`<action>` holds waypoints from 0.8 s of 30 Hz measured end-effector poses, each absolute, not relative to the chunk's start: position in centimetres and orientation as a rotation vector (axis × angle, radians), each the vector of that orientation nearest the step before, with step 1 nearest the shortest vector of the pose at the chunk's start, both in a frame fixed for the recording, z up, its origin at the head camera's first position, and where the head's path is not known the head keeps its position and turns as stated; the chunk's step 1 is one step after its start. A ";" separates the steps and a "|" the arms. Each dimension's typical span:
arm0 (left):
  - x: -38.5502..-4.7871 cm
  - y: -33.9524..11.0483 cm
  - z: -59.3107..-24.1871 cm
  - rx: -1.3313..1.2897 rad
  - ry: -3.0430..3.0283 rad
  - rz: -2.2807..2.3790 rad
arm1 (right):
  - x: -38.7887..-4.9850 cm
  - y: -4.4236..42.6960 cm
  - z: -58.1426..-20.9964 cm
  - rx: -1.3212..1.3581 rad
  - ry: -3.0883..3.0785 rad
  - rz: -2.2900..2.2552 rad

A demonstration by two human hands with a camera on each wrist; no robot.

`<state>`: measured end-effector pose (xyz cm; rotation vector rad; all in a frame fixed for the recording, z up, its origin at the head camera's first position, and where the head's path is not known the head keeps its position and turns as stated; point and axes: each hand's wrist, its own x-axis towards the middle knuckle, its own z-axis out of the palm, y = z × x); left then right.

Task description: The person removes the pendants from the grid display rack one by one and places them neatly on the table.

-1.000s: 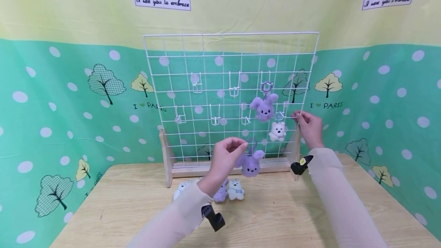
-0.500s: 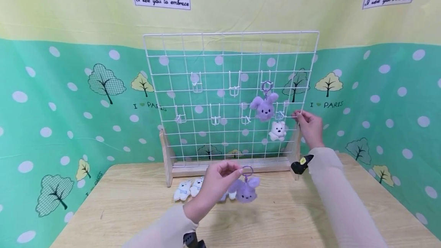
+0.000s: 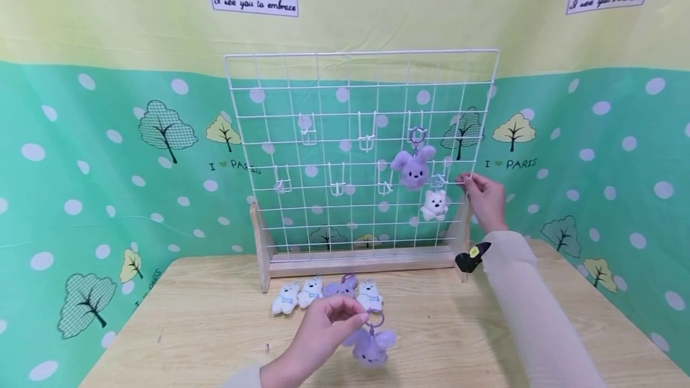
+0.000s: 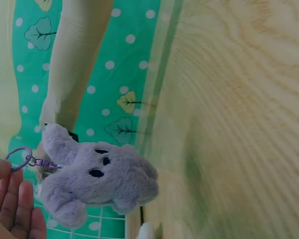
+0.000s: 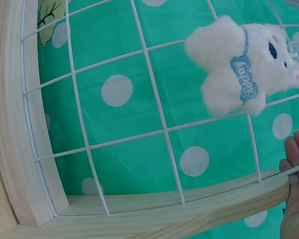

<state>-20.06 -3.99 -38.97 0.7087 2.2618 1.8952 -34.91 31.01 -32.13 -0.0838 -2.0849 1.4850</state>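
In the head view my left hand (image 3: 323, 331) pinches the purple ring (image 3: 375, 318) of a plush bunny keychain (image 3: 371, 349), which hangs low over the table in front of the row of plush toys. The left wrist view shows this bunny (image 4: 102, 172) close up, ears toward the ring. My right hand (image 3: 485, 199) grips the right edge of the white wire grid rack (image 3: 362, 52). Nearest to it, a white bear keychain (image 3: 434, 206) hangs on a hook; up and left of that hangs another purple bunny keychain (image 3: 414, 172).
On the table (image 3: 178, 316), before the rack's wooden base (image 3: 361, 263), lie white bear keychains (image 3: 286, 299) and a purple bunny (image 3: 339, 287). Several bare hooks (image 3: 367, 141) are fixed on the grid. A patterned curtain (image 3: 108, 196) encloses the table.
My left hand has carried the bunny keychain down and toward me, away from the rack, uncovering the toys on the table. The right hand has stayed on the rack's edge.
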 end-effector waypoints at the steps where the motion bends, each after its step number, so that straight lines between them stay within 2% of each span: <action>1: -19.9 -4.1 -39.2 0.710 2.258 1.887 | -34.9 31.0 -32.1 -0.084 -2.087 1.485; 13: -19.7 -3.9 -41.5 0.776 2.239 1.860 | -35.1 31.2 -32.3 -0.062 -2.064 1.498; 24: -22.9 -2.6 -43.2 0.718 2.324 1.879 | -35.0 31.1 -32.1 -0.077 -2.060 1.504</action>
